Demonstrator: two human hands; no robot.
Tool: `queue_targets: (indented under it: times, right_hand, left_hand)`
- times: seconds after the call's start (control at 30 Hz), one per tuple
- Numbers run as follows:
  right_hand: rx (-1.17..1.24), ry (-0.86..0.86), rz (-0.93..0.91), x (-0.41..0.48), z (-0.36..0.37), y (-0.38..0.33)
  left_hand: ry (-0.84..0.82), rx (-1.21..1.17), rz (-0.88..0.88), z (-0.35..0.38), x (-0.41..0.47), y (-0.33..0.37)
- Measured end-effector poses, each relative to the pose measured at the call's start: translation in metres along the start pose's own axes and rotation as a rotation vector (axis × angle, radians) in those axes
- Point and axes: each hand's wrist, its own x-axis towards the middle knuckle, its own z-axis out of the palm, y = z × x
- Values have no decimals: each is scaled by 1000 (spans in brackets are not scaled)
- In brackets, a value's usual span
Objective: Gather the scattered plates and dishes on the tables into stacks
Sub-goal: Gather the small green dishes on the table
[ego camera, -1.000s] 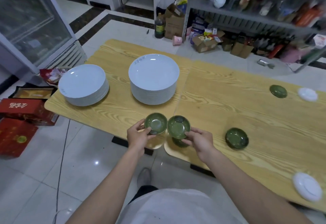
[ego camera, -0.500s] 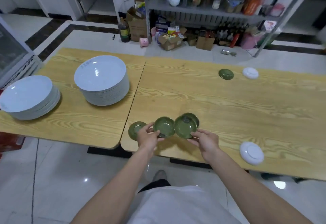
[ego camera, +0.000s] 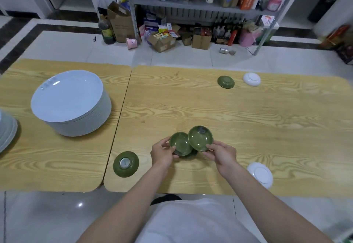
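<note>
My left hand (ego camera: 162,154) grips a small green dish (ego camera: 179,145) by its left rim. My right hand (ego camera: 221,154) holds a second green dish (ego camera: 200,137), tilted and overlapping the first one's right edge. A third green dish (ego camera: 191,156) shows just beneath them on the table. Another green dish (ego camera: 125,164) lies upside down near the front edge, left of my hands. An upturned green dish (ego camera: 226,81) and a small white dish (ego camera: 251,79) lie at the far side. One more white dish (ego camera: 260,174) lies face down at the front right.
A tall stack of large white plates (ego camera: 70,101) stands on the left wooden table (ego camera: 38,166), and a second stack (ego camera: 5,130) is cut off at the left edge. Beyond the right table (ego camera: 267,124) stand a metal shelf rack (ego camera: 191,5) and cardboard boxes on the floor.
The view and both hands have shifted right along the tables. The two held dishes moved over the green dish on the right table, and the right-hand dish now overlaps the left-hand one.
</note>
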Motion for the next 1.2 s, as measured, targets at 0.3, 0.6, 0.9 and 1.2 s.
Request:
queue_targets:
  times: [0.3,0.6,0.9,1.2]
  right_hand:
    - [-61,18,16,16,6,-4]
    - [-308,-17,48,34,17,7]
    - [-408,-54,15,43,24,11]
    - [-436,-38,3,43,22,11]
  left_hand:
    - [-59,103,20,9,13,-9]
    - [-26,84,26,13,11,-13]
    - [-27,46,-11,16,18,-19]
    - [-39,57,-24,16,15,-17]
